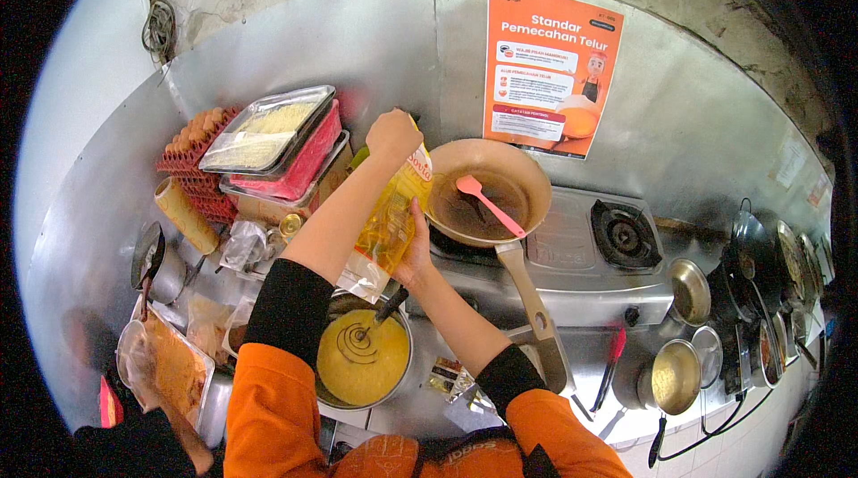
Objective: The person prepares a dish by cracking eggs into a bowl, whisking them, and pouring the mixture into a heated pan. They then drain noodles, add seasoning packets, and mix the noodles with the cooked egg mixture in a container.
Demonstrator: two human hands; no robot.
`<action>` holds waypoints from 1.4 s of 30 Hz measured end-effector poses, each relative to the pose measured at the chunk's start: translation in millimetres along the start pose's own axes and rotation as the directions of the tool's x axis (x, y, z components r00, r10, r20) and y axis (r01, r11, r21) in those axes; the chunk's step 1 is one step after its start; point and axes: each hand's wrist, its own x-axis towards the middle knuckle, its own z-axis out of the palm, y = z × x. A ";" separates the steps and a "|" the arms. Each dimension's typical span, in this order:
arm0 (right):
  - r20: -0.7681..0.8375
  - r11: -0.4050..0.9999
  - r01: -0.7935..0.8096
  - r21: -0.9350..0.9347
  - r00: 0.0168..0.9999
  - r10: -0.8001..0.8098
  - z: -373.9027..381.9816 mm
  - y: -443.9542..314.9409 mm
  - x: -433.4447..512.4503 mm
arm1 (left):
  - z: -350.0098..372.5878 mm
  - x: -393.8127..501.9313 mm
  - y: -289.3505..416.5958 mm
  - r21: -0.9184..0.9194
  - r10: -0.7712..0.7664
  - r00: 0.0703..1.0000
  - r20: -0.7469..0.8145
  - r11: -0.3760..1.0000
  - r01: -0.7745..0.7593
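A plastic pouch of yellow cooking oil [385, 230] is between my hands, tilted beside the frying pan. My left hand [395, 136] grips its upper end, and my right hand [414, 250] supports its side lower down. The light-coloured frying pan [439, 163] sits on the left burner, with a pink silicone spatula [493, 206] lying in it. Below my forearms stands a metal pot of yellow liquid [375, 371] with a coil whisk [362, 334] in it. Whether oil is flowing is hidden.
Trays of eggs [201, 133] and stacked lidded containers [268, 129] stand at the back left. An open burner [625, 234] is to the right of the pan. Small pans [677, 377] hang at the right. Another person's arm [151, 444] reaches in at the lower left.
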 end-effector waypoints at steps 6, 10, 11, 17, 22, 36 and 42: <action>-0.027 0.999 0.039 -0.002 0.999 -0.040 2.6 2.5 -1.8 | 1.2 -1.7 1.1 0.000 -0.028 1.000 -0.011 1.000 0.028; 0.021 1.000 0.005 0.002 1.000 -0.005 7.3 1.5 -5.4 | 2.7 -0.8 1.1 0.011 -0.010 1.000 -0.015 1.000 0.010; 0.016 1.000 0.002 0.003 1.000 -0.002 8.7 1.3 -6.7 | 3.0 -1.1 1.1 0.004 -0.017 1.000 -0.010 1.000 0.017; 0.000 1.000 -0.013 -0.003 1.000 0.013 14.3 0.6 -13.9 | 3.5 -4.4 3.1 0.008 -0.021 1.000 0.022 1.000 0.021; -0.016 1.000 -0.013 -0.001 1.000 0.013 15.8 -0.3 -15.3 | 2.3 -5.7 5.6 0.011 -0.030 0.999 0.015 0.999 0.030; -0.095 0.999 -0.049 -0.017 0.994 0.047 8.6 -8.3 -18.4 | 0.3 -5.0 -3.7 -0.035 0.032 0.999 -0.016 0.999 -0.032; -0.163 0.981 -0.044 -0.191 0.987 0.013 12.9 -23.9 -19.6 | -17.8 -10.4 -26.3 -0.198 0.080 0.990 -0.118 0.975 -0.103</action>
